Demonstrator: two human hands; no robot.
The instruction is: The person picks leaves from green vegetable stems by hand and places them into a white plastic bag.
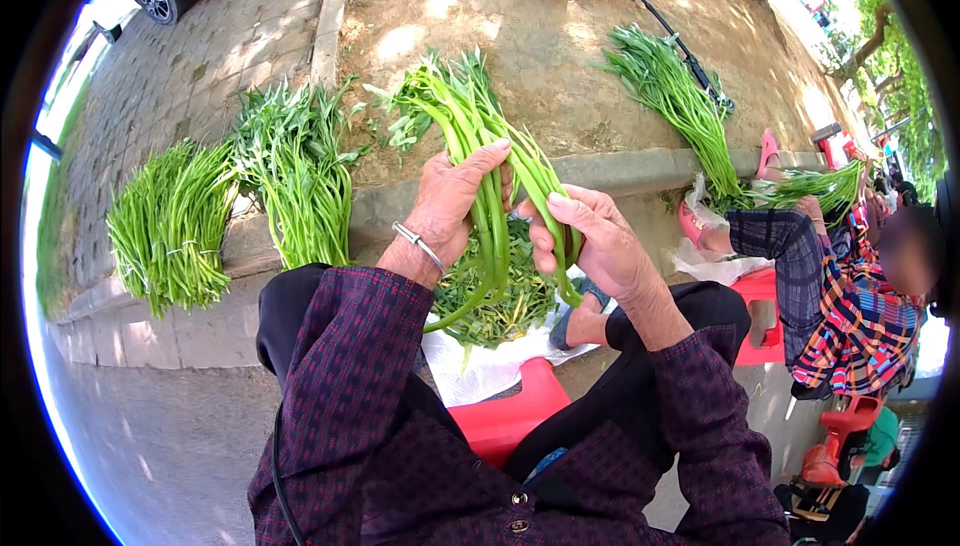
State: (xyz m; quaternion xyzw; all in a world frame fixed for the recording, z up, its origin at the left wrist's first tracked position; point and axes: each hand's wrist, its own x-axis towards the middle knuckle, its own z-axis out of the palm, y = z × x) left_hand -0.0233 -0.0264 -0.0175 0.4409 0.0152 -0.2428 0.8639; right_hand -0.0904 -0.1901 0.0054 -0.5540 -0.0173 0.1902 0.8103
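Note:
My left hand [450,201], with a metal bangle at its wrist, grips a bunch of leafy green stems [461,122] that look like water spinach. Their leafy tips point away from me, and the lower stalks bend down toward my lap. Some stalks from the right side of this bunch [541,178] are held in my right hand [600,238], between thumb and fingers. The two hands are a little apart. Under them, a heap of loose leaves and trimmings [525,283] lies on a white plastic sheet [472,373] between my legs. The hands and stalks partly cover that heap.
Two upright bundles of greens, one tied [172,231] and one leafier [300,178], lean by the kerb [615,171] at left. Another bunch [675,95] lies at right beside a black pole [660,20]. A seated person [847,306] holds greens. A red stool [517,411] is beneath me.

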